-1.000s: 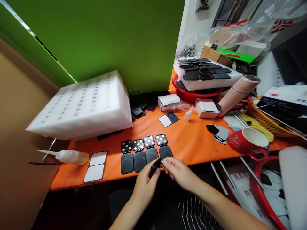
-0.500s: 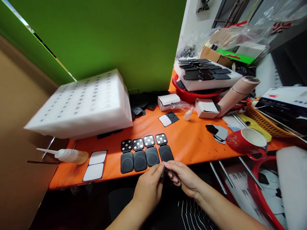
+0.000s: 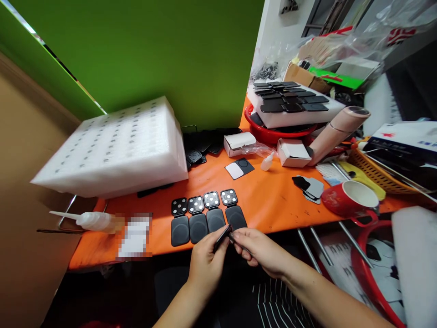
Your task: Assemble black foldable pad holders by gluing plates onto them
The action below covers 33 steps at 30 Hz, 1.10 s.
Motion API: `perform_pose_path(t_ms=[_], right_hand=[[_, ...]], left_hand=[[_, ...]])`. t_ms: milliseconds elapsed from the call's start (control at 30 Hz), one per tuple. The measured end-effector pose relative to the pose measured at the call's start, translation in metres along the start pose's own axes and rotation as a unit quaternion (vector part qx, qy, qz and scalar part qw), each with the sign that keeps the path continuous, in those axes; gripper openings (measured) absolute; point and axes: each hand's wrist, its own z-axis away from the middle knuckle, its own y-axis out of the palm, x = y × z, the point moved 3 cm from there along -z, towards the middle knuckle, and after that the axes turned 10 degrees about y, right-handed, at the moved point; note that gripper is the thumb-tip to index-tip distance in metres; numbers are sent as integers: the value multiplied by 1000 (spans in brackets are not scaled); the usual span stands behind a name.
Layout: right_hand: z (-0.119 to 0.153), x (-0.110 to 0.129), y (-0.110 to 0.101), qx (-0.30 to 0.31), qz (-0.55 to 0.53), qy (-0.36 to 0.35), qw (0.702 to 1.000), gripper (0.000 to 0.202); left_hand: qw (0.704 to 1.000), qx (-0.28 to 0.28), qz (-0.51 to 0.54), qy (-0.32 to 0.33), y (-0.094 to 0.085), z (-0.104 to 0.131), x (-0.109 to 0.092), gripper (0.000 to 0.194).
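Just past the near table edge, my left hand (image 3: 206, 259) is closed on one flat part of a black hinged piece (image 3: 222, 238). Facing it, my right hand (image 3: 257, 250) pinches another dark part that meets the first near the fingertips; my fingers cover much of both. Behind my hands stands a row of several black two-part pieces (image 3: 180, 230), lying unfolded. Their upper squares (image 3: 195, 204) show white dots, and their lower panels are plain with a faint ring. The nearest one to my fingers is the rightmost piece (image 3: 236, 217).
A squeeze bottle (image 3: 97, 222) and a white-and-black sheet, partly pixelated, lie left. Behind is a white foam block (image 3: 119, 150). A small bottle (image 3: 267, 162), white boxes (image 3: 294, 153), grey plates (image 3: 312, 189) and a red mug (image 3: 350, 200) stand right. Red basin (image 3: 363, 269) below.
My left hand has turned and opened a little, so more of the black piece shows between my hands. The row on the table is unchanged.
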Motion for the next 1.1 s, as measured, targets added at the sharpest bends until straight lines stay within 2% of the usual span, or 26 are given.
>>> perform_pose_path(t_ms=[100,167,333,500,567,633,667,733,833,967,1033,1100], right_hand=[[5,0,0,28,-32,41,998,27],[9,0,-1,55,-86,84,991,19],[11,-10,4,99,-234,186,949,16],[7,-19,10,64,-279,196,938,21],[6,-16,4,51,-253,147,955,24],[6,-8,-8,1,-169,27,985,24],[7,-3,-15,-35,-103,-44,993,24],[10,3,-26,-103,54,-154,981,23],[9,1,-36,-148,218,-198,944,22],[0,5,-57,-162,260,-195,932,29],[-7,15,-75,-178,268,-197,926,31],[-16,29,-95,-218,305,-192,907,32]], left_hand=[[990,39,-48,126,-1,4,-9,36],[980,63,-54,179,0,8,-13,44],[978,72,-40,194,1,16,-18,51],[981,70,-24,180,1,22,-18,53],[992,55,6,117,2,18,-11,40],[998,-7,60,-2,3,9,0,23],[992,-48,98,-63,5,4,6,18],[967,-106,184,-140,14,-10,16,20],[938,-93,292,-159,35,-35,23,26],[924,-94,329,-172,57,-60,34,34],[938,-105,293,-155,61,-65,38,45],[978,-60,172,-96,62,-67,39,56]])
